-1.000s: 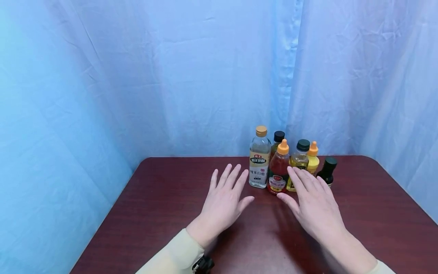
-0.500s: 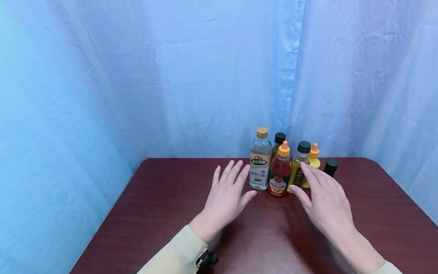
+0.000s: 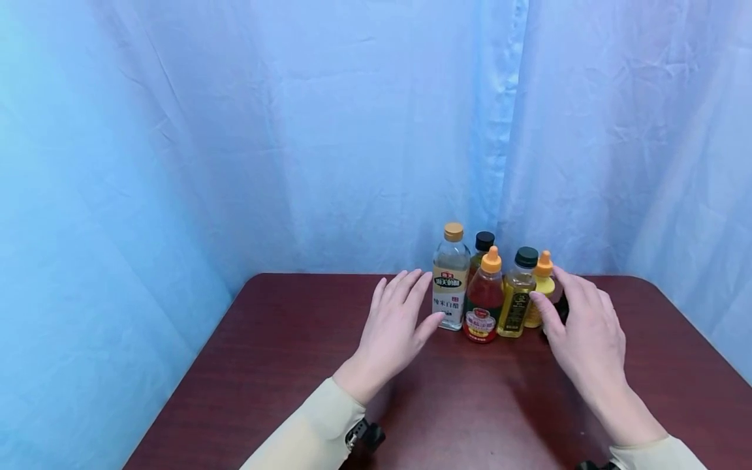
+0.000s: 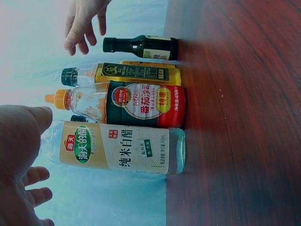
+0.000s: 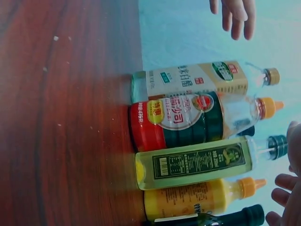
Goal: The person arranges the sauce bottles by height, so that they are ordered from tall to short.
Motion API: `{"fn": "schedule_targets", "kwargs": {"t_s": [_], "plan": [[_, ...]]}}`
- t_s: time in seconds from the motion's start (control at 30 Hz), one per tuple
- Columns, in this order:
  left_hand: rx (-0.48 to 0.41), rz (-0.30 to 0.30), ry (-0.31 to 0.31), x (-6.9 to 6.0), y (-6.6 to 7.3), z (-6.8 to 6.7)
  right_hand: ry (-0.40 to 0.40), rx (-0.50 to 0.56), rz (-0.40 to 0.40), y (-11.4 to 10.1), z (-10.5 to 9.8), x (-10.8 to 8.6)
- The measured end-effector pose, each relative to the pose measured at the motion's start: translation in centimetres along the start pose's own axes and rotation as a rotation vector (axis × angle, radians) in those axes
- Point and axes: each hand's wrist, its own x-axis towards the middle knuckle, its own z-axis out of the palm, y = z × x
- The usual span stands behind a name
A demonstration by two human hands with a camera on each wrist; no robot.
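A group of upright bottles stands on the table. My left hand (image 3: 395,323), fingers extended, is beside the clear white-vinegar bottle (image 4: 117,148); contact cannot be made out. To its right are the red ketchup bottle (image 5: 176,120) with an orange nozzle, and the oil bottle (image 5: 195,162) with a dark green cap. My right hand (image 3: 587,329) hovers at the group's right end with loosely bent fingers, gripping nothing. Nearest it are a yellow squeeze bottle (image 5: 188,197) and a small dark bottle (image 4: 143,47), which it partly hides in the head view.
Behind the ketchup stands another bottle (image 3: 484,241) with a black cap, mostly hidden. The dark red wooden table (image 3: 294,339) has rounded far corners. A pale blue curtain (image 3: 352,130) hangs behind it and along the sides.
My right hand has moved right, uncovering the oil bottle and now covering much of the dark bottle. My left hand has shifted slightly right. The head view has shifted a little; the bottles stay standing.
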Motion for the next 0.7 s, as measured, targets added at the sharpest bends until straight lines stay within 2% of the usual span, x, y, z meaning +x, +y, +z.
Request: {"fn": "schedule_targets", "kwargs": {"t_s": [0.27,0.43,0.7], "plan": [[-0.064,-0.036,-0.011,0.9,0.2,0.4,0.014,0.057,0.109,1.3,0.4,0.7],[-0.077,-0.058,0.01,1.5,0.2,0.6,0.017,0.075,0.17,2.1,0.7,1.0],[-0.07,-0.052,0.039,2.9,0.1,0.4,-0.046,0.119,0.26,4.3,1.1,1.7]]}}
